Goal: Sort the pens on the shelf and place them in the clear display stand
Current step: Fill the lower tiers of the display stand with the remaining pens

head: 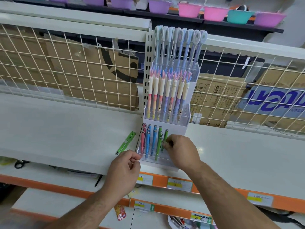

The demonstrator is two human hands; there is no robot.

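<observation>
One green pen (165,136) half-hidden under right hand (180,152); left hand (125,169) grip unclear.

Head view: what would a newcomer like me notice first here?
The tiered clear stand, mid-shelf, is packed with rows of pastel pens. At its lowest tier the right hand pinches a green pen, while the left hand sits at the stand's front-left corner. Loose green pens lie on the shelf just left of it.
</observation>
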